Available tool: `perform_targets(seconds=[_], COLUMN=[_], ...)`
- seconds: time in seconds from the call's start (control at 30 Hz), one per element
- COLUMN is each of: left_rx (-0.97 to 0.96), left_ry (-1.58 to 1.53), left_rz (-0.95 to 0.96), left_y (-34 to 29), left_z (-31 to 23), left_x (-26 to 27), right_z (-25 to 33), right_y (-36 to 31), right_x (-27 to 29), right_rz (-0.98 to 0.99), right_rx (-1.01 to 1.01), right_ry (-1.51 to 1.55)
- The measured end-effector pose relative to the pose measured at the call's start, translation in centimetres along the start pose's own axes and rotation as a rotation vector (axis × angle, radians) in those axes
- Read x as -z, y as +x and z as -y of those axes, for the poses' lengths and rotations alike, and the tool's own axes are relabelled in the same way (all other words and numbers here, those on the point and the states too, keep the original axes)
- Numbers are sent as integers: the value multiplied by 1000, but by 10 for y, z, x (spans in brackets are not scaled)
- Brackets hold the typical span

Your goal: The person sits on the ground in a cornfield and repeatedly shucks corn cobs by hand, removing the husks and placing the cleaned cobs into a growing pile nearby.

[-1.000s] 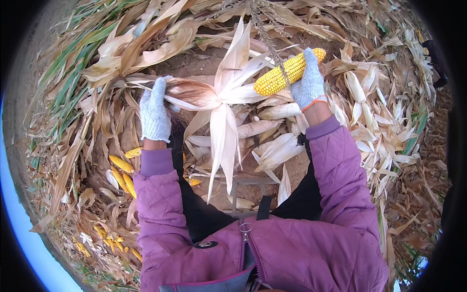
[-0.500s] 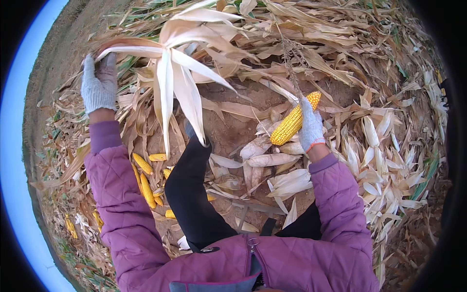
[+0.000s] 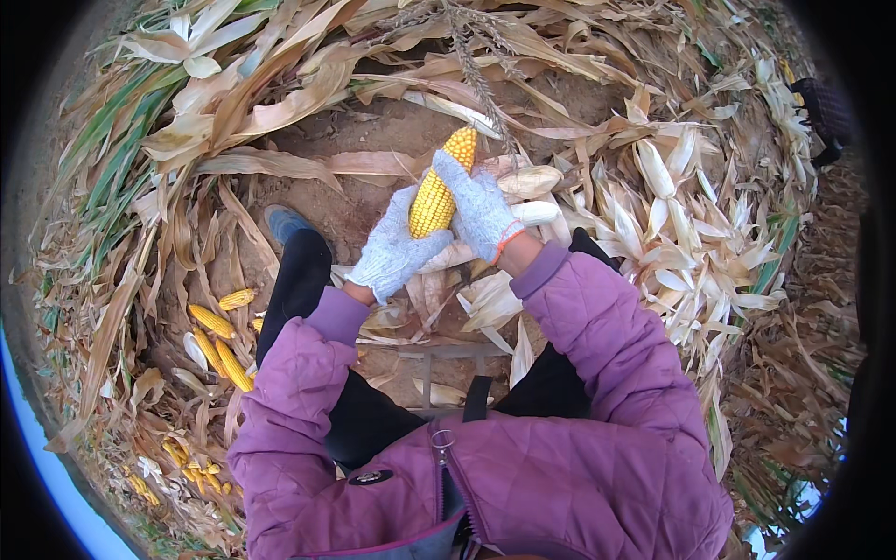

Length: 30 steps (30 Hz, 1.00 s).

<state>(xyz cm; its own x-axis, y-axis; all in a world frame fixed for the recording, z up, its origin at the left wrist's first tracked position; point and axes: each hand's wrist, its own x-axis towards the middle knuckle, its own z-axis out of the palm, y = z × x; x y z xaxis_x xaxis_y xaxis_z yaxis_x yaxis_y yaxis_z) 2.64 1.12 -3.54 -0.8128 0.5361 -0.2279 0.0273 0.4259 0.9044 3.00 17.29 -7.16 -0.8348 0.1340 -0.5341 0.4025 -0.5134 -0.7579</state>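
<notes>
A husked yellow corn cob (image 3: 433, 198) is tilted between my two gloved hands, above the ground in front of me. My left hand (image 3: 392, 245), in a pale knit glove, cups the cob's lower left side with its fingers around it. My right hand (image 3: 476, 203), in the same kind of glove with an orange band at the wrist, closes on the cob's right side, thumb along the top. Dry, unhusked-looking ears (image 3: 530, 182) and loose husks lie just beyond and below my right hand.
Several husked cobs (image 3: 233, 364) lie on the soil left of my left leg, with a farther pile (image 3: 191, 464) behind them. Pale husks (image 3: 672, 233) are heaped at right. Dry stalks and leaves (image 3: 280, 103) spread across the far side. A dark-clothed part of a person (image 3: 826, 117) shows at far right.
My left hand has let go of the opened husk, now lying at the far left, and come right to the cob. My right hand has brought the cob left, toward the middle.
</notes>
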Motion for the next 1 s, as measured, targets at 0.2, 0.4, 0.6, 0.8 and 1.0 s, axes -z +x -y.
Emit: perform_targets(seconds=[0.2, 0.4, 0.6, 0.8, 1.0], left_rx=[218, 271, 211, -235, 75], left_ry=[-747, -973, -1455, -1637, -1601], left_rz=[137, 66, -198, -569, -1176], left_y=[-5, -8, -18, -107, -262], left_z=[-9, -16, -29, -17, 89], left_x=[15, 13, 74, 168, 175], right_z=[20, 46, 52, 10, -34], right_y=[-9, -9, -23, -18, -10], right_x=[-10, -4, -14, 0, 18], right_rz=[121, 0, 176, 370, 407], right_rx=[63, 126, 81, 439, 451], right_ry=[253, -8, -578, -1267, -1485])
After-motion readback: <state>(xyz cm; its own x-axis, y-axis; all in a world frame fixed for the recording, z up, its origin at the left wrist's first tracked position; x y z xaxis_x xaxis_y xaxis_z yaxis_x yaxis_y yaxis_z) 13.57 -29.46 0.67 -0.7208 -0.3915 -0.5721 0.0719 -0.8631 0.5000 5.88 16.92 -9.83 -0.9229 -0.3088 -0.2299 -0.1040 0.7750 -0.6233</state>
